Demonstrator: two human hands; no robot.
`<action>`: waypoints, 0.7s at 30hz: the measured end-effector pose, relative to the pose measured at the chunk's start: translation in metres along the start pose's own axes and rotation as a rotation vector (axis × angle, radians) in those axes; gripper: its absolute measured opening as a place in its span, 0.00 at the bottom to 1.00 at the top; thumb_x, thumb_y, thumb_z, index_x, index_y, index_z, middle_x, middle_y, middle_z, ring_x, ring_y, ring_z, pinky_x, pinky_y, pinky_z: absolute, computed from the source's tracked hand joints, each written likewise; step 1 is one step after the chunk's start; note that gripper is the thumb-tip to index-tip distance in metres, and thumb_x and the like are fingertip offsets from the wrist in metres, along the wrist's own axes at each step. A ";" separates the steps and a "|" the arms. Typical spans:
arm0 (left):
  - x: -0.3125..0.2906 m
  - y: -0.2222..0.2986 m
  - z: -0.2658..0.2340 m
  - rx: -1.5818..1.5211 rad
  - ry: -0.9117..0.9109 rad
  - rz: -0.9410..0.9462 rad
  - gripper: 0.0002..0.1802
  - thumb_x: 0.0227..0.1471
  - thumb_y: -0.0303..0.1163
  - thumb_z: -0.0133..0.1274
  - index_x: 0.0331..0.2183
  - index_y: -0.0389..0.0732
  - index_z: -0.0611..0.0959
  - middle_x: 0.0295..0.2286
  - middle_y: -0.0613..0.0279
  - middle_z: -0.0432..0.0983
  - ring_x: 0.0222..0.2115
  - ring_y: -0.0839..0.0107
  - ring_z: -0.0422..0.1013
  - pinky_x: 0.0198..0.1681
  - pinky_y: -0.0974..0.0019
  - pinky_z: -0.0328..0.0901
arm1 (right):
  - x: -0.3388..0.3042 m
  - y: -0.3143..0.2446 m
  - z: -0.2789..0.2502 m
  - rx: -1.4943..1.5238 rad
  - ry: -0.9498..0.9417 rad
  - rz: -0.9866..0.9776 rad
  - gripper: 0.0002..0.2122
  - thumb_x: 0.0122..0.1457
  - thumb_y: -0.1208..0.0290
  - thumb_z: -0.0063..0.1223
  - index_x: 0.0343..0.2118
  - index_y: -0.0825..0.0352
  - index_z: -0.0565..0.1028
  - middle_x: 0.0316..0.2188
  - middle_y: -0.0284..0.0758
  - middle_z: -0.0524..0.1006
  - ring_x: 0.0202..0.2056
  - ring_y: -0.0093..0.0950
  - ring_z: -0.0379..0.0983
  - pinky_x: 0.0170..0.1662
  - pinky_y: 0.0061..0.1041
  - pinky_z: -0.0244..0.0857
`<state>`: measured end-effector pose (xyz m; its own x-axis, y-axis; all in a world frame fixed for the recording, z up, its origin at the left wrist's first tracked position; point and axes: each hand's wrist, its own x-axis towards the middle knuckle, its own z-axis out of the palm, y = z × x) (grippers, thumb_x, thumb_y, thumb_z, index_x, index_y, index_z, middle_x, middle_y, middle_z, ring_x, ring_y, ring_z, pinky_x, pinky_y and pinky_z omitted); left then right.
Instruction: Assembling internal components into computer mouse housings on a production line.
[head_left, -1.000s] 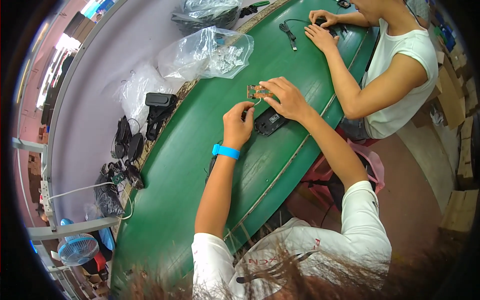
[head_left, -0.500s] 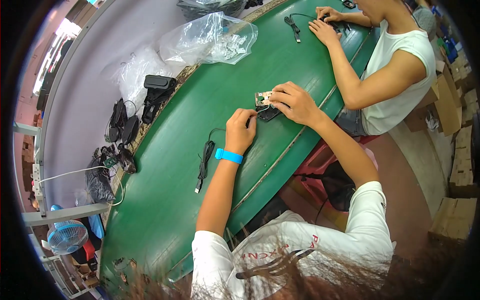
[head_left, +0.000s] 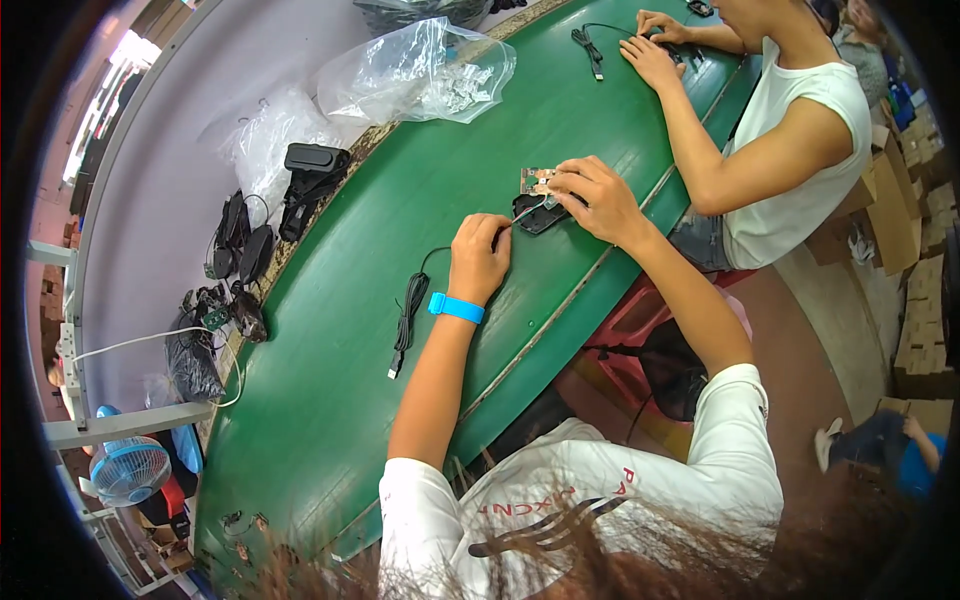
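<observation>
My right hand (head_left: pixel 603 205) pinches a small circuit board (head_left: pixel 534 181) by its right end, raised just above the green bench. Below the board lies a black plastic shell (head_left: pixel 536 216), looking like part of a computer mouse. My left hand (head_left: pixel 480 258), with a blue wristband, has its fingers closed on a black cable beside the shell; the exact grip is partly hidden. Thin wires run from those fingertips toward the board. On the other side of the hand, the cable's tied coil (head_left: pixel 411 312) rests on the bench, ending in a USB plug (head_left: pixel 393 373).
Across the bench (head_left: pixel 330 350), its far edge carries a clear bag of small parts (head_left: pixel 455 85), black housings (head_left: pixel 312 180) and black bundles (head_left: pixel 235 240). A co-worker (head_left: pixel 790 150) handles a dark part at the right, near another cable (head_left: pixel 590 52). A blue fan (head_left: pixel 130 470) stands at left.
My right hand has shifted the board slightly up and right, uncovering more of the black shell. My left hand has hardly moved. Someone in blue now shows at the lower right edge.
</observation>
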<state>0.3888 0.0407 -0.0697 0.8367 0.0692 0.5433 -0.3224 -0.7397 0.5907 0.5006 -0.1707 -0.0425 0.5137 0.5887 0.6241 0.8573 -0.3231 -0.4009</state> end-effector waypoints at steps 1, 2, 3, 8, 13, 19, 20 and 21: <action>0.001 0.000 0.001 0.001 -0.005 -0.023 0.06 0.46 0.22 0.62 0.30 0.37 0.82 0.29 0.54 0.79 0.33 0.55 0.75 0.36 0.57 0.70 | -0.001 0.002 0.000 -0.004 0.003 0.009 0.08 0.53 0.75 0.63 0.37 0.64 0.80 0.40 0.35 0.77 0.41 0.36 0.74 0.44 0.33 0.69; 0.001 0.001 0.001 0.000 -0.004 -0.024 0.06 0.46 0.22 0.62 0.30 0.37 0.82 0.29 0.54 0.79 0.33 0.55 0.75 0.36 0.57 0.70 | -0.002 0.003 -0.001 -0.007 0.007 0.018 0.08 0.53 0.75 0.63 0.37 0.64 0.80 0.40 0.35 0.77 0.41 0.36 0.74 0.45 0.33 0.69; 0.001 0.002 0.002 0.001 -0.009 -0.028 0.06 0.46 0.22 0.62 0.30 0.36 0.82 0.29 0.54 0.78 0.33 0.54 0.74 0.37 0.56 0.70 | -0.002 0.004 -0.002 -0.011 0.010 0.028 0.08 0.54 0.75 0.63 0.38 0.63 0.80 0.40 0.35 0.77 0.41 0.36 0.74 0.45 0.33 0.69; 0.004 0.002 0.006 0.019 -0.010 -0.006 0.05 0.46 0.22 0.62 0.30 0.36 0.82 0.29 0.54 0.79 0.33 0.54 0.74 0.37 0.56 0.69 | -0.002 0.006 -0.007 -0.029 0.031 0.056 0.08 0.55 0.74 0.62 0.38 0.61 0.80 0.39 0.33 0.77 0.41 0.36 0.74 0.44 0.33 0.70; 0.007 0.002 0.012 0.050 0.011 0.038 0.06 0.46 0.23 0.63 0.30 0.36 0.83 0.30 0.53 0.77 0.32 0.54 0.74 0.36 0.56 0.69 | -0.007 0.016 -0.004 -0.036 0.018 0.088 0.08 0.54 0.74 0.62 0.38 0.61 0.80 0.40 0.33 0.77 0.42 0.36 0.74 0.45 0.33 0.70; 0.007 0.012 0.012 0.148 -0.073 0.064 0.08 0.46 0.23 0.60 0.33 0.39 0.83 0.33 0.56 0.75 0.35 0.55 0.72 0.38 0.55 0.68 | -0.009 0.022 -0.005 -0.016 0.036 0.120 0.08 0.55 0.75 0.61 0.39 0.63 0.80 0.41 0.36 0.78 0.43 0.38 0.74 0.47 0.34 0.69; 0.008 0.015 0.012 0.233 -0.087 0.098 0.09 0.47 0.23 0.59 0.35 0.40 0.83 0.34 0.57 0.75 0.35 0.56 0.71 0.38 0.56 0.68 | -0.009 0.022 -0.005 -0.016 0.035 0.121 0.08 0.55 0.75 0.61 0.39 0.63 0.80 0.41 0.36 0.78 0.43 0.38 0.74 0.47 0.34 0.69; 0.008 0.018 0.011 0.318 -0.102 0.131 0.11 0.47 0.24 0.58 0.36 0.41 0.83 0.35 0.58 0.74 0.36 0.56 0.71 0.37 0.56 0.67 | -0.009 0.023 -0.005 -0.016 0.031 0.125 0.08 0.55 0.75 0.61 0.39 0.63 0.80 0.41 0.36 0.78 0.43 0.38 0.74 0.47 0.34 0.69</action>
<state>0.3950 0.0207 -0.0616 0.8423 -0.0956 0.5305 -0.2896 -0.9102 0.2959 0.5156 -0.1869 -0.0540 0.6171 0.5201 0.5905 0.7868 -0.4047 -0.4660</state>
